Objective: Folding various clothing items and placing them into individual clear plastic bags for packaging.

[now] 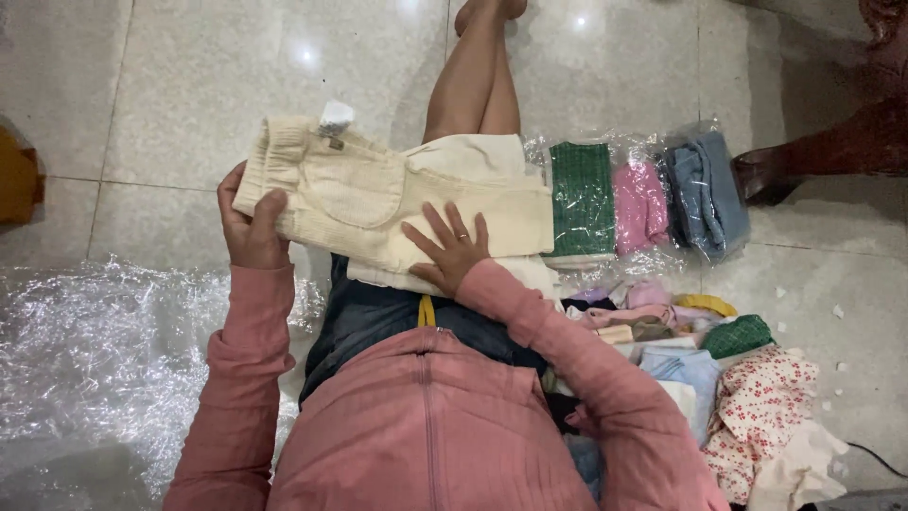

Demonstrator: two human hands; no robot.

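Left hand [252, 222] grips the waistband end of the cream shorts [378, 203], fingers curled over the fabric, while the right hand [450, 248] lies flat and spread on them. These shorts rest across the person's lap (a tag at the waistband). Beside the shorts lie three bagged garments [636, 201] on the floor [170, 85].

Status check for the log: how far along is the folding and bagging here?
Done: three folded garments sit in clear bags, green, pink and blue. In hand: cream shorts lie across the lap, left hand gripping the waistband, right hand pressing flat on the fabric. Left: a loose heap of clothes on the floor, unbagged. Plastic sheeting lies on the other side.
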